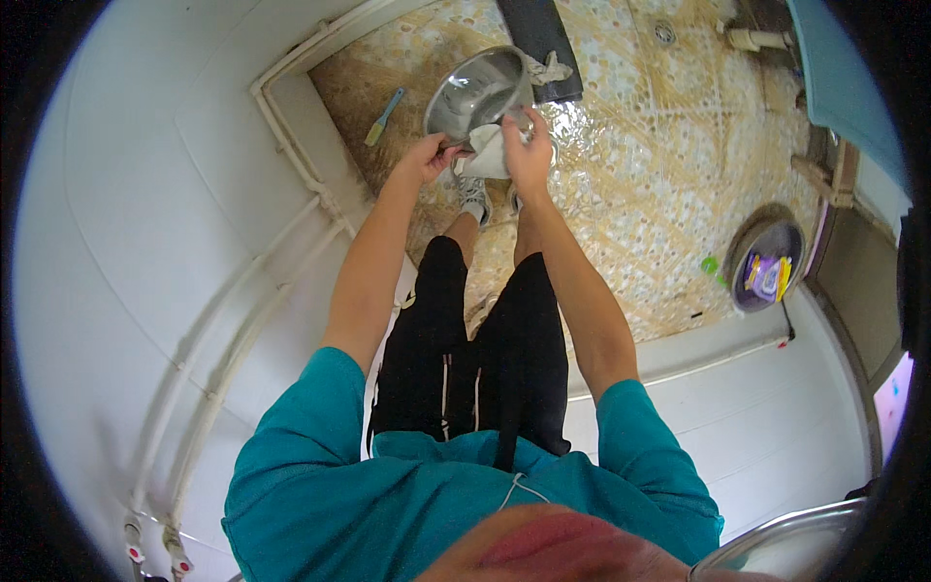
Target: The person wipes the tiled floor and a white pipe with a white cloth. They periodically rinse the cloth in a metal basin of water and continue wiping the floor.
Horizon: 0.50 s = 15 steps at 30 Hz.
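A round stainless steel basin (476, 94) is held tilted above the floor, in front of my shoes. My left hand (430, 158) grips its near rim at the left, fingers curled over the edge. At the near right side, my right hand (529, 149) holds a pale cloth (489, 151) against the basin, thumb and fingers bent. The cloth hangs between both hands and hides part of the rim. Another crumpled light cloth (550, 68) lies just beyond the basin, on the end of a dark slab (542, 36).
A blue-handled brush (385, 117) lies on the tiled floor at the left. The tiles shine wet right of the basin. Pipes (291, 149) run along the left wall. At the right stand a dark tub (788, 244) with a purple packet (765, 278) and a wooden stool (844, 174).
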{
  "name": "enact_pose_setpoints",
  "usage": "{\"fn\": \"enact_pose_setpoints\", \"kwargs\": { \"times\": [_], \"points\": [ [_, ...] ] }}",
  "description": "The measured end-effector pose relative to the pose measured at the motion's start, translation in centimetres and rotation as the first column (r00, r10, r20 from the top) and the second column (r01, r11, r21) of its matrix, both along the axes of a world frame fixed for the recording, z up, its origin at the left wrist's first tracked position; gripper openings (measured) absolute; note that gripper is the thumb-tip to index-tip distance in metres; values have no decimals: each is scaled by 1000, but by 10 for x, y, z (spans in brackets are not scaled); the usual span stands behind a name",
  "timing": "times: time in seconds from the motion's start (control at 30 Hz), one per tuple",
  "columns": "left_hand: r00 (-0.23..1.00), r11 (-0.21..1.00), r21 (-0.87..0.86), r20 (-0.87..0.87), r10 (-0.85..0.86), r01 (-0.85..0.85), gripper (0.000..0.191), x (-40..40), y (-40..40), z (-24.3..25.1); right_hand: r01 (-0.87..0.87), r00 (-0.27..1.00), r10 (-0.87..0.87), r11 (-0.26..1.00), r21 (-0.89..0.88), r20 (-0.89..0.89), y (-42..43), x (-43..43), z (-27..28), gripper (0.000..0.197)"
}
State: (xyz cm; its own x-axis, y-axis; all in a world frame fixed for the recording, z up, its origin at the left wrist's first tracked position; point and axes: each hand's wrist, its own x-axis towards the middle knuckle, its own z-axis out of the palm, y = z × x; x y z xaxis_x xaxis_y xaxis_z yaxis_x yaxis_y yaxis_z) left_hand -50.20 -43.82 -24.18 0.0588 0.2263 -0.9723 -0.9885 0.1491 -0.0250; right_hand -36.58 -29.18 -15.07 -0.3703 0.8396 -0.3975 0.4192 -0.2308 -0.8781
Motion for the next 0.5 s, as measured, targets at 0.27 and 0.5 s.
{"fn": "enact_pose_setpoints", "kwargs": {
  "times": [0.27, 0.5],
  "points": [
    [811, 957, -259, -529, -251, 127, 36, -16, 69, -28, 141, 983, -109, 963, -229, 147, 29, 12, -109, 49],
    [879, 986, -94, -470, 76, -135, 36, -44, 92, -171, 28, 984, 25, 956, -292, 176, 64, -17, -220, 47]
  ]
}}
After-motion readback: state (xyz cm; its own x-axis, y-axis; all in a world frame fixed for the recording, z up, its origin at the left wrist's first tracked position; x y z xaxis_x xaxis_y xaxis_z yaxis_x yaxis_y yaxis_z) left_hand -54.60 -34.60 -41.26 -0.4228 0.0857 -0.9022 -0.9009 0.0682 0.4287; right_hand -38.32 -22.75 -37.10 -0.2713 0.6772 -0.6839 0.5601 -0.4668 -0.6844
